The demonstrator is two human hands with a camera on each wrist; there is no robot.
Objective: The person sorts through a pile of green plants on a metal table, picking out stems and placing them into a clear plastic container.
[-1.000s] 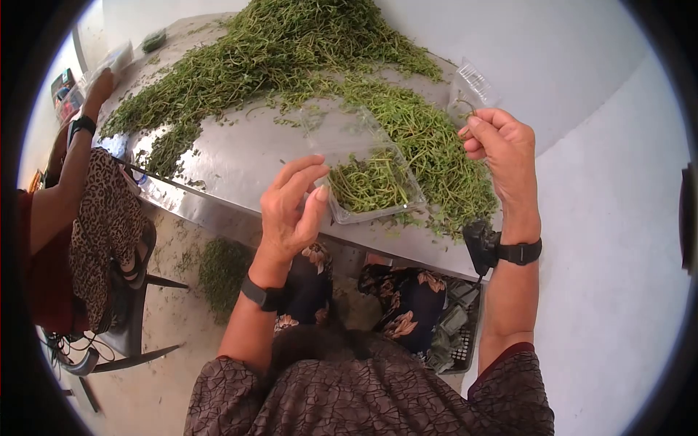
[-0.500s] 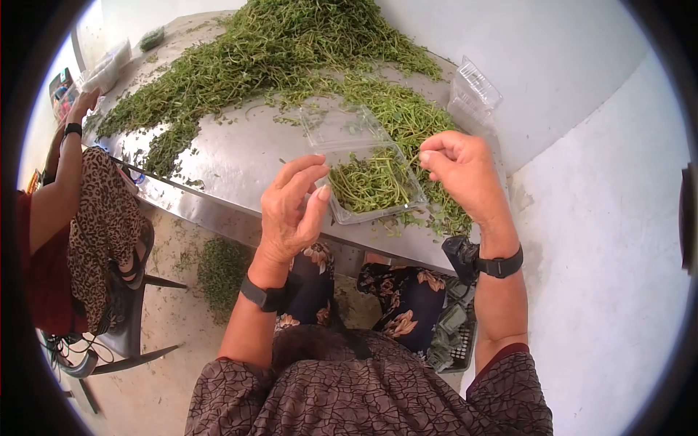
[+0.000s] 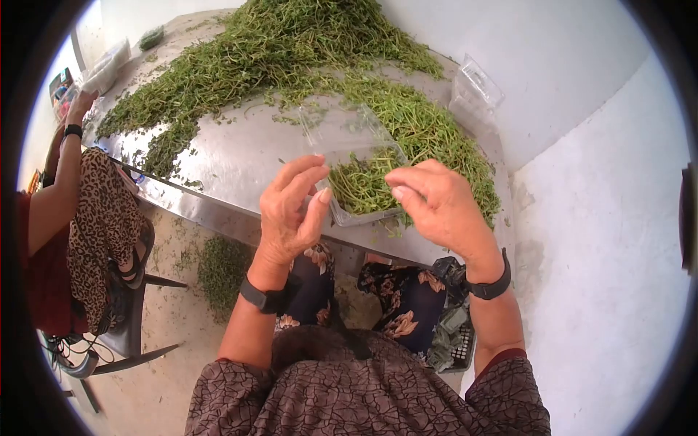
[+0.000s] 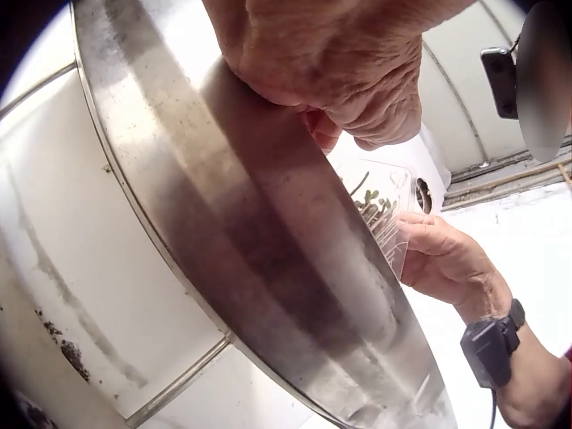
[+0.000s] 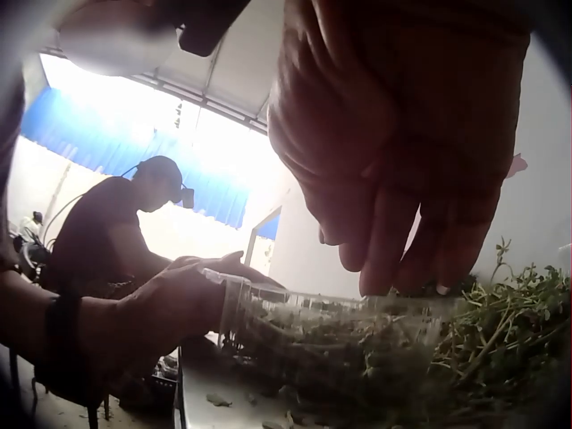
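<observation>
**Two hands at a half-filled herb tray**

Two hands work at a clear plastic clamshell tray (image 3: 367, 190) near the front edge of the steel counter (image 3: 240, 163). Tray lid lies open behind it. Inside: a loose bed of green herb sprigs (image 3: 360, 182), filling roughly the lower part.

Left hand (image 3: 291, 211): fingers straight and relaxed, tips against the tray's left wall, steadying it. Holds nothing.

Right hand (image 3: 436, 200): hovers over the tray's right side, fingers extended downward and loosely spread in the right wrist view. No sprig visible between fingers; appears to carry nothing, though the fingertips are partly hidden from the head view.

Bulk herb pile (image 3: 291, 51) covers the far counter and runs down the right side past the tray. Stack of empty clear trays (image 3: 474, 91) sits at the far right edge. A second person's arm (image 3: 69, 167) works the left end of the counter.

Judgement: filling step in hand, tray only part full. Next move likely calls for the right hand to reach back to the nearby herbs, gather another small bunch, and lay it in lengthwise while the left keeps the light tray from sliding.
</observation>
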